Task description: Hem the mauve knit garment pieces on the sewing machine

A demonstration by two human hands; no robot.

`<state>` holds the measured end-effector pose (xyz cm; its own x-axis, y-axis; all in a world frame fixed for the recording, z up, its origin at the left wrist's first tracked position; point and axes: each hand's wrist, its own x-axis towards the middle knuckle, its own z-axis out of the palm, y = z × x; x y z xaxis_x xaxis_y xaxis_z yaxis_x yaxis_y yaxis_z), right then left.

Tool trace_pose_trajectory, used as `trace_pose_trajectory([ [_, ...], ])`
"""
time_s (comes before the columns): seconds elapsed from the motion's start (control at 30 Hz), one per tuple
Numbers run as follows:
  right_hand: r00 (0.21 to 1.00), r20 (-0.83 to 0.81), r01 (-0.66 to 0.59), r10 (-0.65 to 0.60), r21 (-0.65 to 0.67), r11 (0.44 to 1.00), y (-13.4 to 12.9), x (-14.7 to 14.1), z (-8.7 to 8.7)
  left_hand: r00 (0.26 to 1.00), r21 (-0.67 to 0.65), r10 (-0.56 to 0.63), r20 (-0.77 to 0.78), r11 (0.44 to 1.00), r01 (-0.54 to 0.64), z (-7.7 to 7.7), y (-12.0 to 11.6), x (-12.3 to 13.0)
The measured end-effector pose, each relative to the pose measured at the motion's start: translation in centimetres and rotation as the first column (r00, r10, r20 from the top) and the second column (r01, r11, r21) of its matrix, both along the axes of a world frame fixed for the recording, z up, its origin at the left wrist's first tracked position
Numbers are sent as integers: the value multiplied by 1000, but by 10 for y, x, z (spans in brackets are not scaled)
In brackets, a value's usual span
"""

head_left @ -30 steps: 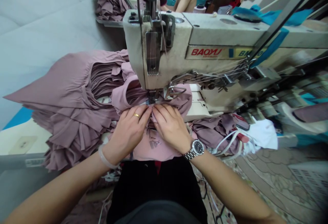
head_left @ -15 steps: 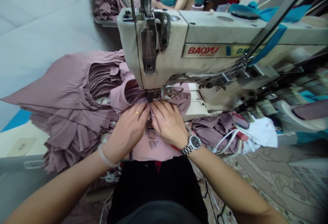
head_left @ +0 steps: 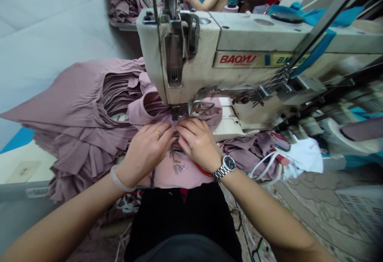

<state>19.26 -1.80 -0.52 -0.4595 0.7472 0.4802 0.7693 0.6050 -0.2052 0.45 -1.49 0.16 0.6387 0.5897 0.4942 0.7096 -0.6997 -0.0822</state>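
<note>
Left hand (head_left: 149, 144) and right hand (head_left: 196, 138) holding fingers close together, tips pressing cloth (head_left: 137, 114) just in front of foot (head_left: 176, 117) of machine (head_left: 197, 42), apparently steadying it; cannot tell whether pinching. Stack (head_left: 74, 94) lying left of cloth, seemingly for easy reach.

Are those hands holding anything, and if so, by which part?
The left hand and right hand touch mauve cloth, at the part just in front of the sewing machine's head; whether they pinch it is hidden.

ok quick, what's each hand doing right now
Left hand: fingers bent on the cloth; grip hidden, can't tell.
Right hand: fingers bent on the cloth too; grip can't be told.
</note>
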Motion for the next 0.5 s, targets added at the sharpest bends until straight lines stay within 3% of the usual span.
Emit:
trace_pose_trajectory([
  [0.5,995,-58,-87,87,-2,996,20,17,-3,998,-139,20,-65,990,-29,5,15,-12],
])
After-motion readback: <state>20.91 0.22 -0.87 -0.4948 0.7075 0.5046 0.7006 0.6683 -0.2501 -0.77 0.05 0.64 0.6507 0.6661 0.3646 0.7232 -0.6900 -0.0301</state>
